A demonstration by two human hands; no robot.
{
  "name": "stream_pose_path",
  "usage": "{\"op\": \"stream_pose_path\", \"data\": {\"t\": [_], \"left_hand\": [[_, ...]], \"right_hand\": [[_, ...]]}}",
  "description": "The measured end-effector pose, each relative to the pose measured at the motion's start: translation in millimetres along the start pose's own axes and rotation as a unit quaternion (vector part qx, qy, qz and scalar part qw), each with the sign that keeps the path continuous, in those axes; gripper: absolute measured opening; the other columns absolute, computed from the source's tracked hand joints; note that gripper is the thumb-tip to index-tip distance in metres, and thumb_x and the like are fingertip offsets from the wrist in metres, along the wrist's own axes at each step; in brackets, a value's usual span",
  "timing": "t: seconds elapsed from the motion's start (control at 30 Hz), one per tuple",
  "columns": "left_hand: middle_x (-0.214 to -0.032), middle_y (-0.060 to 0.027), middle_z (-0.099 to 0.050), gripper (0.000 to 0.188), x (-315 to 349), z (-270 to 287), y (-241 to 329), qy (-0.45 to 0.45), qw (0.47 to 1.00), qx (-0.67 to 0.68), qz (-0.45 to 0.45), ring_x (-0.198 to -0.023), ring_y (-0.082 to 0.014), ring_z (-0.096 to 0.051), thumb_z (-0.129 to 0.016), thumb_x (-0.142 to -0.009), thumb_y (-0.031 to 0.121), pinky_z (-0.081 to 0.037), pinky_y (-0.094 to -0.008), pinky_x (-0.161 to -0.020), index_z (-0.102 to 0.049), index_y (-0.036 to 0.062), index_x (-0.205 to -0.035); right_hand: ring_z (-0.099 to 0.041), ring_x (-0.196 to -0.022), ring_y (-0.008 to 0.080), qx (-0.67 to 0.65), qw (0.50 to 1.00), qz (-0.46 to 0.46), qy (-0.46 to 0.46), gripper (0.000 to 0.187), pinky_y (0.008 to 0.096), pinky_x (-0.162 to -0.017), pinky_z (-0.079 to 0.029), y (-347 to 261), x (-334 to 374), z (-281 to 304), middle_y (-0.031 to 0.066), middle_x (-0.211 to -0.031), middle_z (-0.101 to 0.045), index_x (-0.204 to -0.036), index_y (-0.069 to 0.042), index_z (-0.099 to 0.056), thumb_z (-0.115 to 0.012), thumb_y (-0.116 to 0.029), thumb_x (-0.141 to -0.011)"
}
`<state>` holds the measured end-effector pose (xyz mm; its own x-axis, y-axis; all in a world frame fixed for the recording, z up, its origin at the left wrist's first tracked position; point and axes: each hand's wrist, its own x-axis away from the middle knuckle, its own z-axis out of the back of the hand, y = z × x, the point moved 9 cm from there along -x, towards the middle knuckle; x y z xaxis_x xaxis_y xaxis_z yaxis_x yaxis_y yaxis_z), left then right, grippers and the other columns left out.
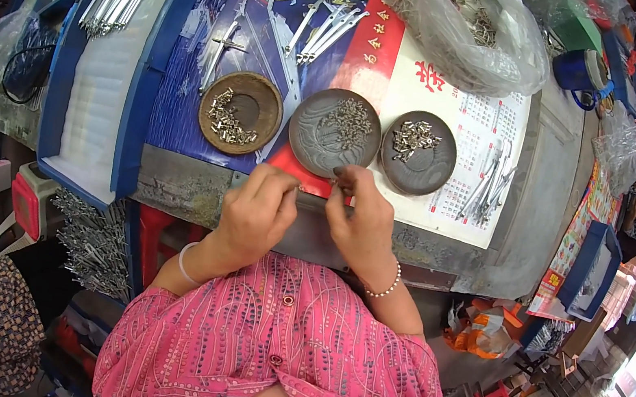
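My left hand (258, 204) is closed in a pinch just in front of the table edge; whatever its fingertips hold is too small to name. Close by on the right, my right hand (362, 220) also pinches, thumb and dark-tipped fingers together near the middle bowl's front rim. Three round bowls stand before my hands. In the brown wooden bowl (271, 101) lie short shiny metal pieces (224, 120). The dark middle bowl (304, 135) holds a heap of tiny metal parts (348, 123). Small metal cylinders (416, 137) fill part of the dark right bowl (435, 171).
Slim metal strips (332, 32) lie behind the bowls, more strips (489, 183) at the right. A lined blue tray (141, 90) on the left holds a row of metal strips (119, 3). A clear plastic bag (511, 63) with metal parts sits at the back.
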<state>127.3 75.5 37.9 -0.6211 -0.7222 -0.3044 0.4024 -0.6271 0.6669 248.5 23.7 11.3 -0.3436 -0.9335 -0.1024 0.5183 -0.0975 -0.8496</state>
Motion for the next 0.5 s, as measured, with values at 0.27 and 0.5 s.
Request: {"op": "stream_pose_path", "data": {"t": [0.27,0.5], "left_hand": [[-0.077,-0.0136,-0.054,0.009,-13.5,1.4,-20.8,-0.010,0.995,0.067,0.068,-0.063,-0.0305,-0.057,-0.057,-0.075,-0.002,-0.045,-0.0361,-0.053,-0.054,-0.0004,-0.084],[-0.078,-0.0147,-0.055,0.009,-31.8,-4.6,-25.0,-0.023,0.995,0.069,0.068,-0.065,-0.0307,-0.057,-0.056,-0.077,-0.002,-0.045,-0.0357,-0.055,-0.055,-0.0014,-0.085]], "right_hand": [[-0.060,-0.072,0.0135,-0.102,0.994,-0.046,-0.017,0.017,0.0230,-0.065,-0.048,15.4,4.8,15.0,0.0103,-0.083,-0.060,-0.094,0.004,-0.053,-0.054,0.007,-0.077],[-0.057,-0.072,0.0113,-0.416,0.888,-0.189,-0.049,0.013,0.0223,-0.066,-0.047,36.5,25.6,10.1,0.0084,-0.088,-0.057,-0.089,0.003,-0.052,-0.056,0.008,-0.078]]}}
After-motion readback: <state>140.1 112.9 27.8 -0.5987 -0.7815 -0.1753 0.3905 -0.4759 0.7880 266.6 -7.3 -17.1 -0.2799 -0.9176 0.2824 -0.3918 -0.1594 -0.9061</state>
